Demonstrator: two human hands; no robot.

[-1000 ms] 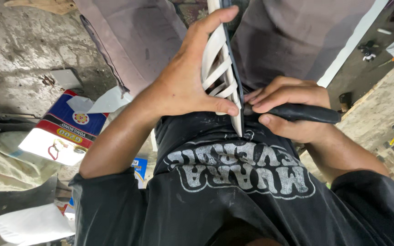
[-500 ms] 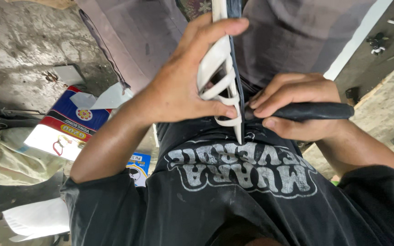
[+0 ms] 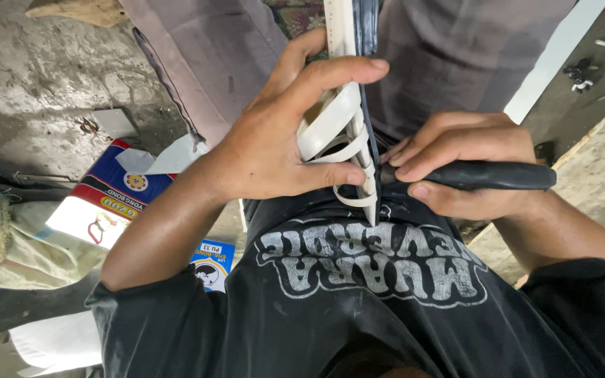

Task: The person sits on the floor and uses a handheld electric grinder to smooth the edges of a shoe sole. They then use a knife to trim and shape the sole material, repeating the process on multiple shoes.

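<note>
Clamping a white slatted piece (image 3: 341, 129) in its closed grip, the left hand (image 3: 274, 150) faces the right hand (image 3: 467, 164), apparently fisted round a black-handled tool (image 3: 488, 175).

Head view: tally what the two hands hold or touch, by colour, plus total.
White: 1, slatted plastic strip piece, gripped by left hand
Black: 2, tool handle in right hand; thin dark strip alongside the white piece
Total: 3

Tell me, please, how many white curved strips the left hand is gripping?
3 show: the top curved strip under the left hand's fingers, the middle below, the lowest by the thumb. Others may be hidden.
</note>
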